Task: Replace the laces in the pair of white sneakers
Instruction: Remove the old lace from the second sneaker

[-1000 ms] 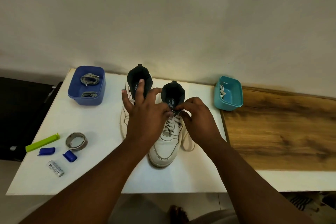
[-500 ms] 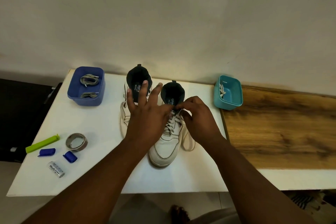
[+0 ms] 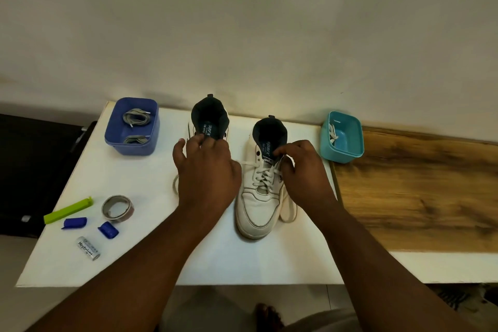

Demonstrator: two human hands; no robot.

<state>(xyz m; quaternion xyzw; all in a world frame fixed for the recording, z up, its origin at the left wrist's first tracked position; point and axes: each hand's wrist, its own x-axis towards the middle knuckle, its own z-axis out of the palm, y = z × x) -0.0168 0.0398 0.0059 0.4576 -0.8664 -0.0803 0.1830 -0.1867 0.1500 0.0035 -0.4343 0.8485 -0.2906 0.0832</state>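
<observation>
two white sneakers on the white table (image 3: 242, 264), toes toward us. left sneaker (image 3: 210, 118) at 11 o'clock of table centre, mostly under our left hand (image 3: 206, 172); fingers curled at its collar, grip unclear, we cannot tell. insole reads "sparx". right sneaker (image 3: 260, 197) at 1 o'clock, white lace (image 3: 262, 175) threaded; our right hand (image 3: 304, 172) pinches that lace by the tongue. tongue label also "sparx". blue tub (image 3: 132, 127) at 10 o'clock holds grey laces (image 3: 136, 117). teal tub (image 3: 341, 137) at 2 o'clock holds a white lace. at 8 o'clock: green clip (image 3: 68, 210), tape roll (image 3: 117, 209), two blue caps, battery (image 3: 88, 248) with print we can't read cleanly.
</observation>
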